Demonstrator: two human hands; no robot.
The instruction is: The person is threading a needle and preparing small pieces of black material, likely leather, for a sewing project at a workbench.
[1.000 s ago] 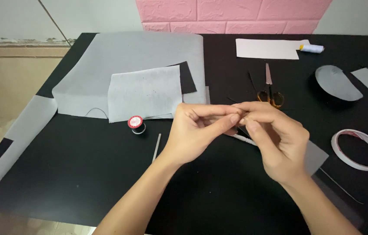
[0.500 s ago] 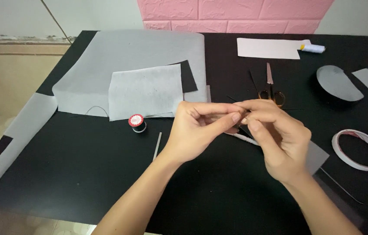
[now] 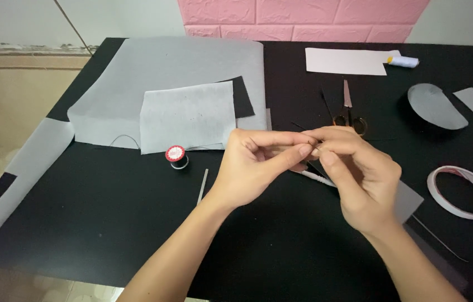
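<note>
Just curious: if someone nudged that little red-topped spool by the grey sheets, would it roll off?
The spool stands on its flat end, so it would probably slide. Tipped, its round shape would likely roll. It looks small and light, and its trailing thread might drag.

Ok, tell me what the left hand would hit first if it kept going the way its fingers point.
The left hand points right, fingertips already pinched against the right hand, so it would meet those fingers at once. Beyond them, lower on the table, lies the tape roll, though depth is hard to judge.
</note>
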